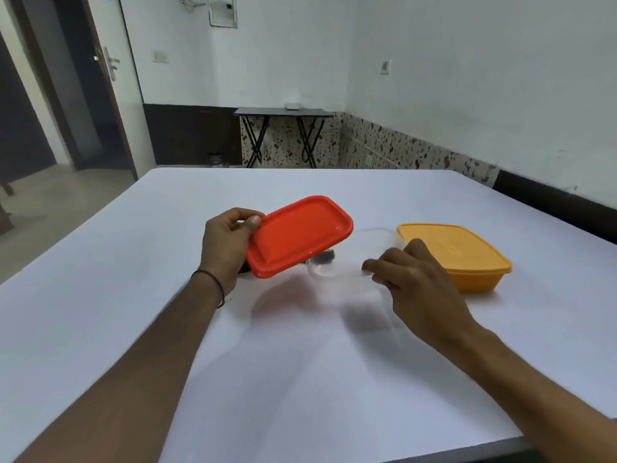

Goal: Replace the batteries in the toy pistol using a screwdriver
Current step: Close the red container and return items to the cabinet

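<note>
My left hand [224, 245] grips a red-orange plastic lid [300, 235] by its left edge and holds it tilted above the white table [300, 362]. Under and to the right of the lid stands a clear plastic container [347, 272], and my right hand [417, 282] holds its near right rim. Something dark [324, 259] shows inside the container below the lid; what it is cannot be told. No toy pistol, screwdriver or batteries are plainly visible.
A yellow container with its yellow lid on [457, 255] sits just right of my right hand. A small black folding table [283, 112] stands against the far wall. A door [110, 95] is at the left.
</note>
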